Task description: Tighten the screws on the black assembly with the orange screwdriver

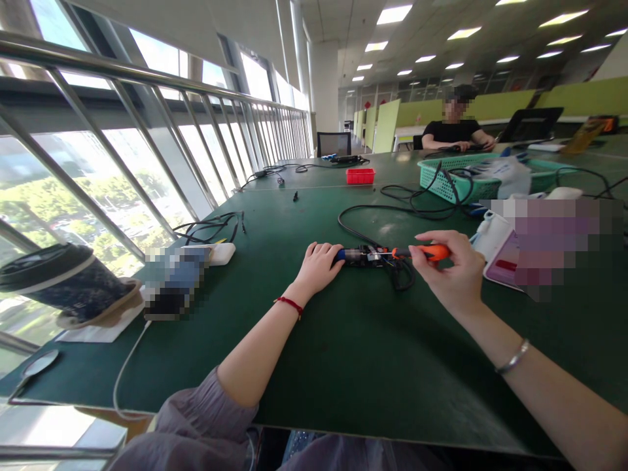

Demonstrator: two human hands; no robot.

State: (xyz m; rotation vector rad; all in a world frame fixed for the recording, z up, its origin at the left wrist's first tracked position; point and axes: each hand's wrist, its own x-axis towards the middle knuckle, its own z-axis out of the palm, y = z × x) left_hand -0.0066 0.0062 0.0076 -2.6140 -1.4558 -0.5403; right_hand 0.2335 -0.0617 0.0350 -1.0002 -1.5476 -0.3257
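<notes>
On the green table (314, 340) lies a dark corded tool-like device (366, 256) with a blue end and a clear section. My left hand (316, 267) is wrapped round its blue end and rests on the tabletop. An orange-and-black screwdriver (434, 252) is pinched by its handle in my right hand (454, 271). Its shaft points left, and the tip reaches the middle of the device, where small parts are too fine to make out. A black cord (403, 278) loops beside the device, below the screwdriver.
A green basket (439, 183) with cables and bags stands at the back right, behind a pink-and-white object (505, 258). A red box (360, 176) sits farther back. At left are a cup (73, 288), a phone (179, 281) and cables (210, 227). Another person (451, 131) sits across.
</notes>
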